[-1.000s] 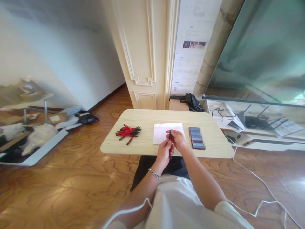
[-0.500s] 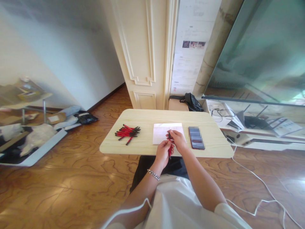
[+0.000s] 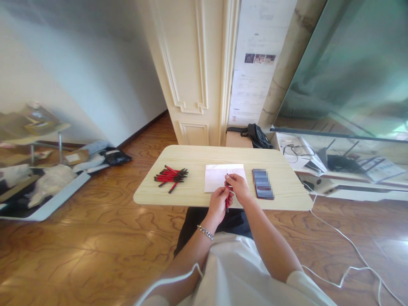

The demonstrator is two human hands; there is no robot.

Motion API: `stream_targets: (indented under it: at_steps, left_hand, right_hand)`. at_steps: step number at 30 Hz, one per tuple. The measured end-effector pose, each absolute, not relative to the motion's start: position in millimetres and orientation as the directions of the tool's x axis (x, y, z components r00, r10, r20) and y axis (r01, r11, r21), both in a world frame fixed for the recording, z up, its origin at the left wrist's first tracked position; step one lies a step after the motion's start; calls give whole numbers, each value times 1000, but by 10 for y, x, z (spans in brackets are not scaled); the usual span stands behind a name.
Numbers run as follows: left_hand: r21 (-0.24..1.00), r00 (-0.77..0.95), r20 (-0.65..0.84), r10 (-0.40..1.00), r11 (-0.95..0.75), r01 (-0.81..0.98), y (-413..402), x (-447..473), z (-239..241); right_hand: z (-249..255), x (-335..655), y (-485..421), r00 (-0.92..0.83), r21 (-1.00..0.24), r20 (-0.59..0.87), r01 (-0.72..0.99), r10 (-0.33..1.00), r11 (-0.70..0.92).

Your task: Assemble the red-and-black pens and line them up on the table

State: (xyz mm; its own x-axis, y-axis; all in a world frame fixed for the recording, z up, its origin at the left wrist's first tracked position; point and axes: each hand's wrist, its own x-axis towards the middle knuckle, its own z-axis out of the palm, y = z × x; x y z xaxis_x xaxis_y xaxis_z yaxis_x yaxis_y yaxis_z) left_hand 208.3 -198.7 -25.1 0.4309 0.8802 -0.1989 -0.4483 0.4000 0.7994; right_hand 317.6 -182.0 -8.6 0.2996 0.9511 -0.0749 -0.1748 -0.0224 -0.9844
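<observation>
A red-and-black pen [image 3: 227, 205] stands roughly upright between my hands, over the near edge of the table. My left hand [image 3: 218, 203] is closed around its red lower barrel. The fingers of my right hand [image 3: 237, 186] pinch the dark upper end, so most of that end is hidden. Behind the hands lies a white sheet of paper [image 3: 214, 174], flat on the table. Left of it is a loose pile of several red-and-black pens [image 3: 172, 175], their black tips mostly pointing right. A phone [image 3: 262, 185] lies to the right of my right hand.
The small pale wooden table [image 3: 191, 154] has rounded corners. Beyond it, a black bag [image 3: 258, 137] rests on a box. A white cable [image 3: 347, 240] trails over the floor at right. A tray of packaging [image 3: 47, 212] sits on the floor at left.
The fingers of my right hand have shifted slightly and curl more closely around the pen's upper end. My left hand keeps its hold, and the pile, paper and phone stay put.
</observation>
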Motion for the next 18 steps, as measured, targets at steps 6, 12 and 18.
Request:
stream_targets:
  at_steps: [6,12,18]
  left_hand:
    - [788,425,-191,885,397,-471,-1981,2072,-265]
    - [788,424,-181,888,389,-478,-1966,2075,-280]
    - [789,423,-176,889,385,-480,-1955,2068,-294]
  right_hand:
    - [-107,3190,-1796,236,-972,-135,-221,962,-82]
    - [-107,3173,-1789,271,-985,-97,-162,958,-54]
    - [-115,3176,-1779,252,-983,-123,-165,960,-82]
